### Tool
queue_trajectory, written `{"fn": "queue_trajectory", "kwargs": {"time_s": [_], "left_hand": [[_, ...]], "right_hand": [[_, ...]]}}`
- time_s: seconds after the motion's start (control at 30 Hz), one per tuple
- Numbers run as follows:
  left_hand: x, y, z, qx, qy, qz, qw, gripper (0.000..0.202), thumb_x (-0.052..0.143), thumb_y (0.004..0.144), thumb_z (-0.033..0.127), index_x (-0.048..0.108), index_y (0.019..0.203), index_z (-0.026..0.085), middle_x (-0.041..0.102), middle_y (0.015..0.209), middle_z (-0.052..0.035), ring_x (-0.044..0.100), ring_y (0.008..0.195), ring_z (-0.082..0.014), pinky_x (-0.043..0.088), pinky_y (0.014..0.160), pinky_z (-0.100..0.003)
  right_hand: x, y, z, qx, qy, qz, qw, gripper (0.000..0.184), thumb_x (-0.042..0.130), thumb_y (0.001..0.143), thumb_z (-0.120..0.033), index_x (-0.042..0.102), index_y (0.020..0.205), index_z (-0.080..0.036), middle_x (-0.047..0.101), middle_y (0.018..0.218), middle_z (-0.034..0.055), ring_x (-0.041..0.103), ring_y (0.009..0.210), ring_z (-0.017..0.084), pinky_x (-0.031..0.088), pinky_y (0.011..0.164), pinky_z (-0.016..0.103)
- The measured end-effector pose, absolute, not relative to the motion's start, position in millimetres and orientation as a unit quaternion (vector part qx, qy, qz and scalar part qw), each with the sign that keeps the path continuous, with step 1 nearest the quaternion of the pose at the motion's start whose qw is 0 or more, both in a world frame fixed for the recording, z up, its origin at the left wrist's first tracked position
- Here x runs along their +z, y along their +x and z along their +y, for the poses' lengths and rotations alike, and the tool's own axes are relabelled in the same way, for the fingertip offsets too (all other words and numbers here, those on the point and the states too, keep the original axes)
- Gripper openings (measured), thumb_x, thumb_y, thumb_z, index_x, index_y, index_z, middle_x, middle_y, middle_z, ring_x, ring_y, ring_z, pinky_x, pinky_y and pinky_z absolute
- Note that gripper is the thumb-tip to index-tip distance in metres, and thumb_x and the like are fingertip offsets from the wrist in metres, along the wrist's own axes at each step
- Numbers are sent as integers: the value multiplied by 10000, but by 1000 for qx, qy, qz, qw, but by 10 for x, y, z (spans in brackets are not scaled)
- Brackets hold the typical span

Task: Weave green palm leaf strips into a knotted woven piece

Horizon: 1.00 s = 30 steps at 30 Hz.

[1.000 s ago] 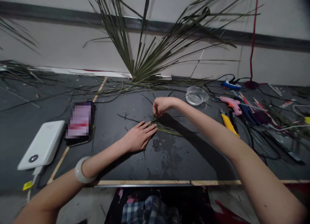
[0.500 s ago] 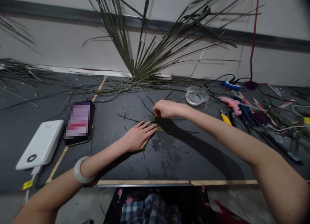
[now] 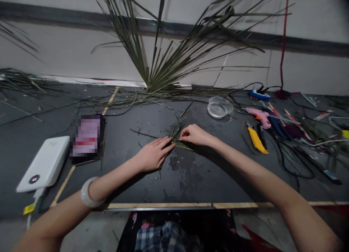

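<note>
Green palm leaf strips [image 3: 178, 127] lie crossed on the dark table, partly hidden under my hands. My left hand [image 3: 156, 154] rests flat on them, fingers stretched toward the right and pressing the strips to the table. Just to its right, my right hand [image 3: 195, 135] pinches a strip between thumb and fingers, close to where the strips cross. Strip ends poke out to the left, away from me and to the right. Small wet patches and drops surround them on the tabletop.
A fan-shaped palm leaf [image 3: 149, 85] stands against the wall. A phone [image 3: 86, 137] and white power bank [image 3: 45, 163] lie left. To the right are a clear plastic dish [image 3: 219, 107], pink glue gun [image 3: 260, 117], yellow cutter [image 3: 257, 140] and cables. The table's edge [image 3: 174, 205] is near me.
My right hand has moved right and slightly toward me, uncovering leaf strips that stick up and away. My left hand stays in place on the strips.
</note>
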State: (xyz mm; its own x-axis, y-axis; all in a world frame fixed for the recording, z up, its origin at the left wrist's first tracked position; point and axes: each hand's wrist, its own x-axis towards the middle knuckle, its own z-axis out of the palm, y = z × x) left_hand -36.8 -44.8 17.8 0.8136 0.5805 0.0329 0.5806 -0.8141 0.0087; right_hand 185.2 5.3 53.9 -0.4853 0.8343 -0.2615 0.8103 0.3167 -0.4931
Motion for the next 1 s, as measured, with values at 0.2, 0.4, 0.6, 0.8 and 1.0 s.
{"fn": "queue_trajectory", "kwargs": {"time_s": [0.2,0.4,0.6,0.8,1.0], "left_hand": [[139,-378,-446,-32,-951,-306,2,451,376,910,212,418,1357,163,382,1446,-130,391,1323,-246,362,1077,-390],[149,-379,-441,-26,-951,-309,-1,460,353,919,221,407,1370,151,389,1444,-128,393,1322,-251,358,1082,-385],[159,-369,-438,-25,-948,-316,-13,498,320,928,251,370,1383,54,394,1442,-134,373,1335,-237,326,1109,-358],[128,-369,-440,-27,-947,-321,-6,496,319,926,259,375,1382,72,387,1450,-116,372,1337,-230,323,1109,-353],[134,-380,-433,-26,-948,-318,-11,492,336,924,252,367,1390,99,372,1460,-107,351,1350,-224,320,1111,-352]], "right_hand": [[572,1814,68,284,-512,-810,-32,175,567,778,-161,733,826,-141,719,769,48,610,676,126,388,601,187],[581,1765,46,234,-512,-824,-70,178,551,780,-190,726,811,-173,717,800,61,621,697,150,366,577,210],[526,1800,7,240,-492,-837,8,173,624,781,-166,706,933,-171,715,830,50,631,738,149,404,638,214],[396,1854,-181,216,-450,-863,76,256,501,854,-92,719,972,-156,691,925,88,627,822,153,447,771,247],[250,1886,-353,122,-395,-902,128,277,439,891,-118,675,1036,-128,604,927,104,560,869,187,485,808,325]]}}
